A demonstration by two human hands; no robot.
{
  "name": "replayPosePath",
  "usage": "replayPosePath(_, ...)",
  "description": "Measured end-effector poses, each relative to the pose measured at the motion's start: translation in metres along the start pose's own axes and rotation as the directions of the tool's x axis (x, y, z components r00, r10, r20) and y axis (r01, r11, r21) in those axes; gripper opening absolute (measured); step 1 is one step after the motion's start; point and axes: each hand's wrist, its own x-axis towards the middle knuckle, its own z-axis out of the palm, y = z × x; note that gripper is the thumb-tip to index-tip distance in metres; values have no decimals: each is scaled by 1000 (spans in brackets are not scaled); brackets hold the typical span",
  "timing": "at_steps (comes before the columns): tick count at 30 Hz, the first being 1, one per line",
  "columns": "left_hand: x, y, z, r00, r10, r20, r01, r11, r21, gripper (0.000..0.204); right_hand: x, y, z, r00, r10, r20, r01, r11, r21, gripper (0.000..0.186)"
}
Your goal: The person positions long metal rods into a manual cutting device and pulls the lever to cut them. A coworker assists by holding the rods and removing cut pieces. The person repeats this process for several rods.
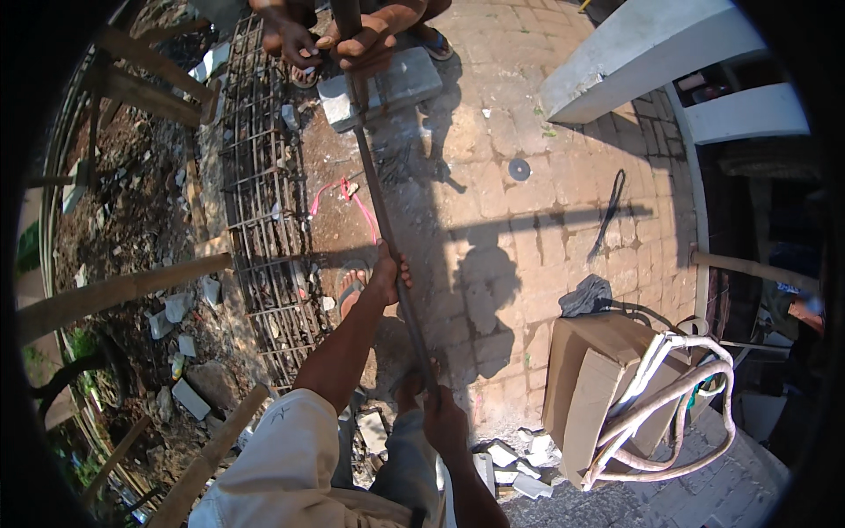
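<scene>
A long dark metal bar [377, 199] slants from my body toward the far side. My left hand [385, 275] is wrapped round its middle; my right hand [446, 425] grips it nearer me. The bar's far part lies over a grey concrete block [409, 79]. Behind that block, a co-worker's hand [368, 40] is closed around a thick, dark upright piece, whose kind I cannot make out. Their other hand [295, 44] is beside it. A pink strip [359, 207] lies on the ground left of the bar.
Tied steel reinforcement [264, 194] runs along the left, beside rubble and wooden poles [123, 295]. At the right, a cardboard box [585, 378] stands with a coiled pale hose [726, 387]. A black disc [519, 169] and a dark strap [609, 211] lie on the paving.
</scene>
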Motion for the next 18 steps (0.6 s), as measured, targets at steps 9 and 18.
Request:
replayPosePath(9,20,-15,-2,1000,8,19,-8,1000,-3,69,17,35,9,999,-25,-35,23,997,-78,33)
replayPosePath(18,35,-7,4,999,37,21,-37,999,-23,70,30,39,7,998,-51,-27,49,996,-73,31)
